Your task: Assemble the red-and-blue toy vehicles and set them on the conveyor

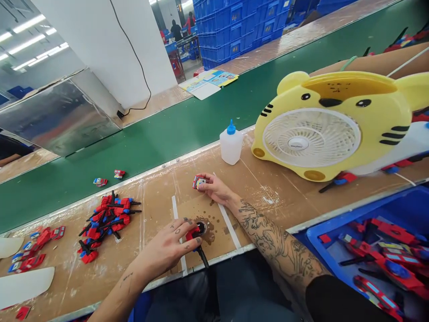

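Observation:
My left hand [170,243] is closed around a red plastic toy part [191,233] with a black rod pointing toward the bench edge. That part is beside a small dark round pot [201,228], ringed by wet spots on the bench. Between the thumb and fingers of my right hand [216,190] is a small red toy vehicle piece [199,182] with white and blue markings. To the left lies a pile of red and blue toy parts with black rods [109,217]. A white squeeze bottle [231,145] with a blue nozzle stands behind my right hand.
A yellow animal-faced fan [378,129] stands on the right of the bench. Beyond runs a green conveyor belt [147,138] carrying two small toy pieces [100,182]. A blue bin [330,264] of red parts is at lower right. Stacked blue crates [241,31] rise behind.

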The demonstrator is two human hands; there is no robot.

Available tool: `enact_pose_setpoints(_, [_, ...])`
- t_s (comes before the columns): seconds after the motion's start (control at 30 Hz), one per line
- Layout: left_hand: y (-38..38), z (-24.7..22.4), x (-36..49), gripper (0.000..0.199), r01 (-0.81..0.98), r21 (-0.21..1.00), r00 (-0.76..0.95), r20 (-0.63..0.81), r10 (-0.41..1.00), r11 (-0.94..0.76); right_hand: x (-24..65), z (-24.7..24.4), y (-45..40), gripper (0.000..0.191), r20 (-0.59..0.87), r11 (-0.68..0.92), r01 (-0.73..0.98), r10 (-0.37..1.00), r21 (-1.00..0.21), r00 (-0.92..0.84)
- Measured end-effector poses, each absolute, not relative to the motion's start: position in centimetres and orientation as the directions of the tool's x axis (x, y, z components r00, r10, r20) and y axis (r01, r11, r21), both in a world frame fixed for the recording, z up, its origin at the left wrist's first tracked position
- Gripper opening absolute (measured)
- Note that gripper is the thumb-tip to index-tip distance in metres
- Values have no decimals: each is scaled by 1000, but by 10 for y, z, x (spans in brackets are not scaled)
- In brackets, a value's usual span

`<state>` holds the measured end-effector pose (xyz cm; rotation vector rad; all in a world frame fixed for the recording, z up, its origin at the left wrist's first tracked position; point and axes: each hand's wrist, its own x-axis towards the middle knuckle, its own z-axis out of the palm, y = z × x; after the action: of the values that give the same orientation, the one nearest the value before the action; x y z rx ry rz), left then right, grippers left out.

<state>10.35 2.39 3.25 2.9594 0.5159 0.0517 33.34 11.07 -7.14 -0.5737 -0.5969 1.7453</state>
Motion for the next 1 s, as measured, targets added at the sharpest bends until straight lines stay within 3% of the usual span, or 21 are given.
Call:
enact_pose_setpoints(0.23, [33, 35, 119, 42, 258, 98, 962, -112, 247, -961, 331, -70, 111, 49, -63, -214, -722, 971, -657, -230])
enact_pose_setpoints(0.47, [33, 33, 122, 38, 271, 156, 962, -77, 262, -950, 331, -62, 105, 53, -14, -209, -757, 967, -619, -256])
enact_pose_setpoints(0.7, [31, 26, 118, 42, 287, 139, 958, -65, 281, -948, 331, -62, 103, 57, 11, -241, -705, 943, -667, -332])
enact_pose_setpoints(0.87, [30, 23, 111, 45, 329, 276, 940, -4, 341, -903, 332, -64, 104, 54, 47, -192, -690, 949, -698, -311])
enact_pose_setpoints(1.0, [33, 10, 99, 41, 366, 590, 842, 119, 526, -720, 333, -64, 101, 56, 70, -179, -676, 944, -715, -324])
